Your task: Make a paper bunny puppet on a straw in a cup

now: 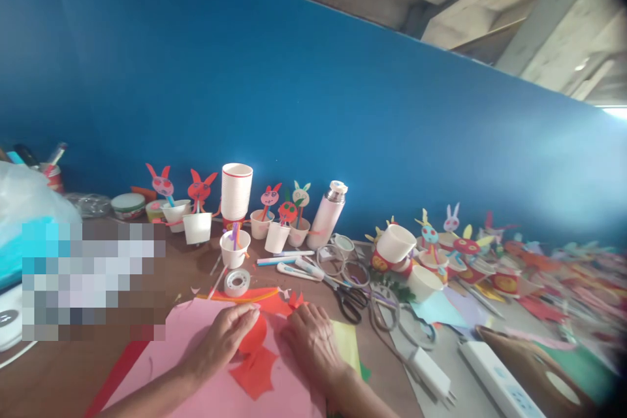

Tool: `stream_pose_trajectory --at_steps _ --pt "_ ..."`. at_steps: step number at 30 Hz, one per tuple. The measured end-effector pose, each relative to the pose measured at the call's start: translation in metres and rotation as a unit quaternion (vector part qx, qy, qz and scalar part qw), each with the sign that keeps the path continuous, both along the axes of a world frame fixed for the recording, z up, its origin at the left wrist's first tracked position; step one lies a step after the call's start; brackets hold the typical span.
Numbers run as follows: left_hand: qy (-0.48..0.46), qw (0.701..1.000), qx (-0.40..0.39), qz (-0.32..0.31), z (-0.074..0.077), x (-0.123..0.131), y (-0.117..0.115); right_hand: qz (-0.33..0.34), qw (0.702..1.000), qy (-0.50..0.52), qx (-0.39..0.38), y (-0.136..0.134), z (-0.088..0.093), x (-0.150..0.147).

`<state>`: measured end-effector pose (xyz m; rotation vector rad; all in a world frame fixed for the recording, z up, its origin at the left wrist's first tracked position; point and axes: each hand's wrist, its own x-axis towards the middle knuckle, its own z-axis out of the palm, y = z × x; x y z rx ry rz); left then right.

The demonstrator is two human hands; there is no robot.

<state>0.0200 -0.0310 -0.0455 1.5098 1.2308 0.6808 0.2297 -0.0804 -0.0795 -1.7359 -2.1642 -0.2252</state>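
A round piece of red paper is held at its edge between the thumb and fingers of my left hand. Just below it, a jagged offcut of red paper lies on a pink paper sheet. My right hand is over the right part of the pink sheet, fingers bent together and tips hidden beneath. Beyond the fingers lie more red paper scraps. A roll of tape and black-handled scissors are a little farther off.
Paper cups with rabbit figures line the blue wall, beside a cup stack and a thermos. Pens lie in front. On the right are a charger, a power strip and coloured paper.
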Motion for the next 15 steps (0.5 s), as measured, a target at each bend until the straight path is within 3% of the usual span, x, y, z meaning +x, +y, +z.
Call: stream_pose_trajectory --at_steps 5,15 --pt "0.027 0.999 0.032 -0.007 -0.005 -0.004 -0.009 -0.015 1.000 0.010 -0.009 0.003 0.016 0.025" --pt "0.017 0.999 -0.021 0.035 0.004 -0.006 -0.010 0.031 0.996 0.037 -0.079 -0.039 0.038 0.053"
